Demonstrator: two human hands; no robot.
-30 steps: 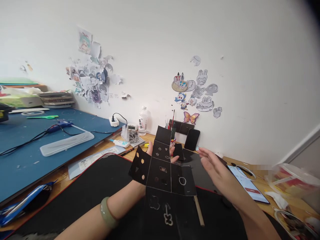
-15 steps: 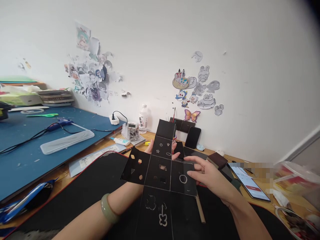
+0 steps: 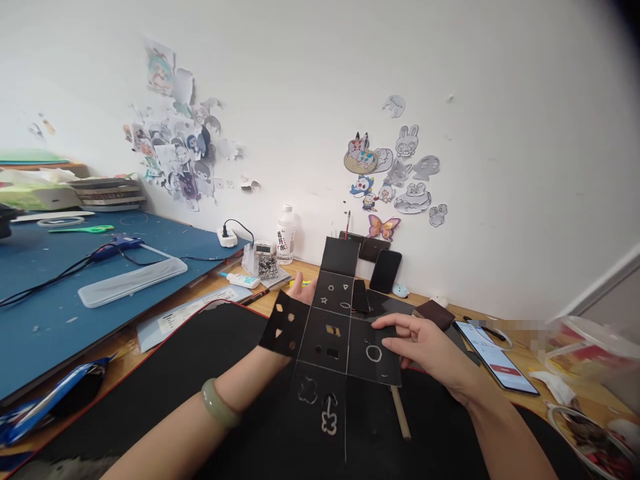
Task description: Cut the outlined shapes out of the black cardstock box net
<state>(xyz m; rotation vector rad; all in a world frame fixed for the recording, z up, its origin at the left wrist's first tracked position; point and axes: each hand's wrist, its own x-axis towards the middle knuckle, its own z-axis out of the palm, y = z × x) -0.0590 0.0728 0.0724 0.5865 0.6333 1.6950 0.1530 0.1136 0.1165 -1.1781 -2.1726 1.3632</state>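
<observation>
Bangle: pale green bangle point(image 3: 219, 403) on the left wrist, nearer than the black card net, off its left flap.
Mat: black mat point(image 3: 190, 373) spreads under and around the net.
Stick: wooden stick point(image 3: 400, 413) lies on the mat just below the net's right panel.
Net: black card net point(image 3: 330, 340), cross-shaped, unfolded, held above the mat; white outlines and small cut-outs on its panels (flower shapes nearest, a circle on the right).
Right hand: right hand point(image 3: 425, 347) pinches the net's right panel, fingers laid flat on top beside the circle.
Left hand: left hand point(image 3: 301, 289) is under the net; only fingertips show past its far-left edge, so I cannot tell how the grip is set.
Lit phone: lit phone point(image 3: 495, 367) lies right of the net, beyond the right hand.
Dark phone: dark phone point(image 3: 384, 270) leans on the wall behind the net's top flap.
Bottle: water bottle point(image 3: 285, 235) stands behind the net, to the left.
</observation>
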